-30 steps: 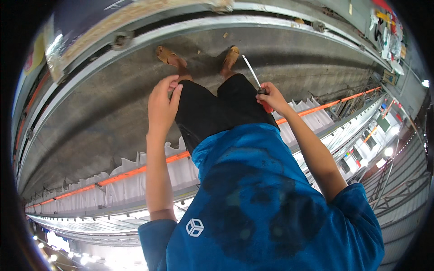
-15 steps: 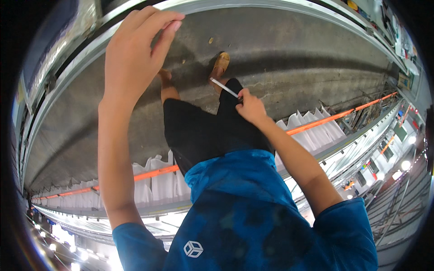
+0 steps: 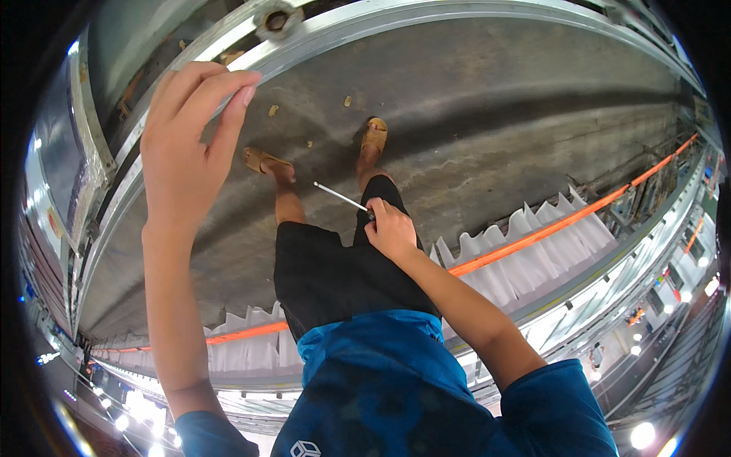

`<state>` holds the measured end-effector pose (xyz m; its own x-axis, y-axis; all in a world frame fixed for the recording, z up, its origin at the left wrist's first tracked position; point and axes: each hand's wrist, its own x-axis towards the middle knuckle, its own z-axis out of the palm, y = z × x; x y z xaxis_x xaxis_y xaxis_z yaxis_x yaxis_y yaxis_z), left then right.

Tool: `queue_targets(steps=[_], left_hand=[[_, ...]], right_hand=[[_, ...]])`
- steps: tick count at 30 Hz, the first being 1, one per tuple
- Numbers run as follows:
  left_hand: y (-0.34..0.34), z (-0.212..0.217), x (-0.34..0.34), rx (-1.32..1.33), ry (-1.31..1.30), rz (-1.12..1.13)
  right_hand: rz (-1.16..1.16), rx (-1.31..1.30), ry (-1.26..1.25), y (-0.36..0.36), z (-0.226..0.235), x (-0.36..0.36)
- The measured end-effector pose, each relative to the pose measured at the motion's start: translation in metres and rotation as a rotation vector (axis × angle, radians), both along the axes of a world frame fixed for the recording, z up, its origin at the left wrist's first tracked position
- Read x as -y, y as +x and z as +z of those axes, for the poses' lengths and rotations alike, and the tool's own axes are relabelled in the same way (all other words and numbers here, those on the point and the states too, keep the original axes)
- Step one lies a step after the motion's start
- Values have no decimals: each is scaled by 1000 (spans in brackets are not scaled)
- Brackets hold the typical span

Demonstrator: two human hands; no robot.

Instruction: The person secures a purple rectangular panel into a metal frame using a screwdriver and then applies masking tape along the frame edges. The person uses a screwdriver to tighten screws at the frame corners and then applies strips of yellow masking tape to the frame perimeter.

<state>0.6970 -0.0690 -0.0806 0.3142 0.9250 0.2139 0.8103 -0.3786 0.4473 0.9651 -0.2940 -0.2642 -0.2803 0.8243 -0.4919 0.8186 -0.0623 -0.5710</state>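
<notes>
Located screwdriver (image 3: 341, 196) held in the air in front of the black shorts (image 3: 327, 266), above the floor (image 3: 487, 99), between the floor's edge at the silver rail (image 3: 343, 24) and its edge at the white sheeting (image 3: 518, 263).

Found the handle mostly hidden in the right hand (image 3: 392, 228); read that grip as wrapped around it. Noted right forearm slanting up and left from the blue sleeve (image 3: 560, 404), with the back of the hand showing.

Logged left hand (image 3: 183, 133) raised, with forearm near upright in view and fingers bent toward the thumb; read grip as empty, with a gap between thumb and fingers. Cannot tell contact with the rail.

Compared with half a second ago: found both hands lower in view, more shaft showing, and both sandals (image 3: 373, 137) visible instead of one.

Traced long axis obliquely from right grip to upper left, with the tip between the shins, pointing toward the left sandal in view. Cannot tell dip toward the floor.

Farther out: saw tan scraps (image 3: 273, 110) beyond the feet and an orange bar (image 3: 533, 239) along the sheeting.
</notes>
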Motion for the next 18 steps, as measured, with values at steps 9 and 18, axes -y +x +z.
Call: queue_targets(steps=[9, 18], left_hand=[[42, 33, -64, -491, -25, -193], [81, -6, -41, -705, 103, 32]], right_hand=[[-147, -72, 3, 5, -2, -4], [-425, -272, 134, 22, 27, -40]])
